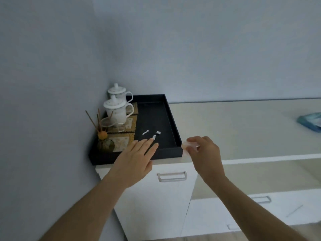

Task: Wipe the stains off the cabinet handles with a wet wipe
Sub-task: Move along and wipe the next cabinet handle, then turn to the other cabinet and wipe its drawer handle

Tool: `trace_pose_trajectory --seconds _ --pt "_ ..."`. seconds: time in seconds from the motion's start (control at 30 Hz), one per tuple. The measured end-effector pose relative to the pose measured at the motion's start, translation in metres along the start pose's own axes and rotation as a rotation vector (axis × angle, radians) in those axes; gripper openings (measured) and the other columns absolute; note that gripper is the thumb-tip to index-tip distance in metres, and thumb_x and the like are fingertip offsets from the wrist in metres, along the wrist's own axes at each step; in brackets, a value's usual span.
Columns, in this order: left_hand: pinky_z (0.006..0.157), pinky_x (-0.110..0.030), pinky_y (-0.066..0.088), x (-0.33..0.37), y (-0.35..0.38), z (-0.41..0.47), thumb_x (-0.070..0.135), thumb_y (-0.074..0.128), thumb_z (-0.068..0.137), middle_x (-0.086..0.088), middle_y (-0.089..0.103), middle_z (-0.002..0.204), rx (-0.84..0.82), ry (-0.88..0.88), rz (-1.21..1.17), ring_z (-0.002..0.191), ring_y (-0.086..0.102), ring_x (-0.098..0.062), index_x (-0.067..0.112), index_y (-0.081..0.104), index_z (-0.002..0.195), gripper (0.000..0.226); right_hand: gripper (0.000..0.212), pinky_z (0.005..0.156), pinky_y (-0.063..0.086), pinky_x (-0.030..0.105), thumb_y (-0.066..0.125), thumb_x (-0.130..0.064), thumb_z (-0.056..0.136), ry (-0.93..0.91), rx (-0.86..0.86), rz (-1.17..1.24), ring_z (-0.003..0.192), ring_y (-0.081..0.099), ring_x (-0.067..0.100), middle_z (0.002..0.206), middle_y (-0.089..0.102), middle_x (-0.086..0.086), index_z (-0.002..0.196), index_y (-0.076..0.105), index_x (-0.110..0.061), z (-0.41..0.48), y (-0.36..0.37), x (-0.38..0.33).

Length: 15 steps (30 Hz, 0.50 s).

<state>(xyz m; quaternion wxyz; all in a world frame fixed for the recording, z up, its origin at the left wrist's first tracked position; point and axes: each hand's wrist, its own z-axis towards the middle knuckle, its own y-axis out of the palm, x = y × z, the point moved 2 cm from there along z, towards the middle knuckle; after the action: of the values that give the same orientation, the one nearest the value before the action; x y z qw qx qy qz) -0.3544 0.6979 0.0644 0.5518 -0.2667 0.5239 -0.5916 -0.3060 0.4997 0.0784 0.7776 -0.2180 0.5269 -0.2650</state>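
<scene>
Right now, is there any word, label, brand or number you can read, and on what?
No text can be read.
The blue packet at the right edge: blurred and cut off, unreadable.
The lidded cups: only small specks of decoration, no letters.
The wet wipe pinched in the right hand: blank.

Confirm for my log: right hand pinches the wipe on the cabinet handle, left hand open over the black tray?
No. The head view shows the right hand pinching the wipe beside the black tray's corner, above the cabinet handle, not on it; the left hand matches.
</scene>
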Motion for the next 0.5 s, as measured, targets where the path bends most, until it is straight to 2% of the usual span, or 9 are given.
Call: trace_pose_trajectory --seconds 0.1,0.23,0.3,0.37,0.43,0.5 --pt "0.115 -0.036 0.018 -0.006 -0.031 0.016 0.040 0.033 0.100 -0.006 0.025 0.155 -0.055 -0.085 0.035 0.141 0.024 -0.021 0.016 0.020 0.150 0.056 0.022 0.067 0.036 0.013 0.058 -0.016 0.089 -0.036 -0.018 -0.056 0.078 0.051 0.011 0.104 0.060 0.005 0.110 0.065 -0.016 0.018 -0.026 -0.025" --pt "0.115 -0.038 0.018 -0.012 -0.070 0.027 0.043 0.030 0.100 -0.006 0.023 0.155 -0.030 -0.187 0.065 0.141 0.024 -0.021 0.017 0.016 0.150 0.058 0.023 0.072 0.043 0.022 0.056 -0.014 0.088 -0.080 -0.053 -0.047 0.088 0.057 0.018 0.109 0.061 0.008 0.109 0.065 -0.015 0.035 -0.053 -0.063" --pt "0.115 -0.037 0.019 -0.015 -0.088 0.029 0.044 0.032 0.100 -0.006 0.022 0.156 -0.023 -0.203 0.078 0.141 0.025 -0.021 0.016 0.014 0.150 0.060 0.024 0.065 0.044 0.019 0.056 -0.014 0.087 -0.110 -0.067 -0.021 0.087 0.058 0.017 0.107 0.060 0.005 0.108 0.066 -0.015 0.042 -0.064 -0.081" --pt "0.115 -0.037 0.018 -0.018 -0.104 0.029 0.043 0.033 0.099 -0.006 0.022 0.156 -0.023 -0.233 0.085 0.141 0.024 -0.021 0.016 0.013 0.150 0.061 0.023 0.055 0.039 0.014 0.056 -0.012 0.086 -0.144 -0.087 0.018 0.074 0.055 0.009 0.101 0.058 0.001 0.106 0.066 -0.015 0.049 -0.072 -0.095" --pt "0.116 -0.036 0.020 -0.020 -0.118 0.029 0.043 0.032 0.100 -0.005 0.023 0.155 -0.027 -0.263 0.111 0.141 0.024 -0.021 0.016 0.014 0.150 0.060 0.024 0.049 0.035 0.011 0.055 -0.010 0.086 -0.185 -0.118 0.030 0.066 0.051 0.005 0.097 0.055 0.000 0.107 0.066 -0.014 0.057 -0.078 -0.107" --pt "0.115 -0.036 0.021 -0.021 -0.131 0.026 0.043 0.030 0.100 -0.004 0.024 0.155 -0.036 -0.290 0.144 0.140 0.026 -0.019 0.017 0.016 0.149 0.057 0.025 0.047 0.033 0.010 0.055 -0.008 0.086 -0.225 -0.152 0.036 0.066 0.050 0.007 0.096 0.055 0.001 0.109 0.065 -0.013 0.064 -0.083 -0.115"
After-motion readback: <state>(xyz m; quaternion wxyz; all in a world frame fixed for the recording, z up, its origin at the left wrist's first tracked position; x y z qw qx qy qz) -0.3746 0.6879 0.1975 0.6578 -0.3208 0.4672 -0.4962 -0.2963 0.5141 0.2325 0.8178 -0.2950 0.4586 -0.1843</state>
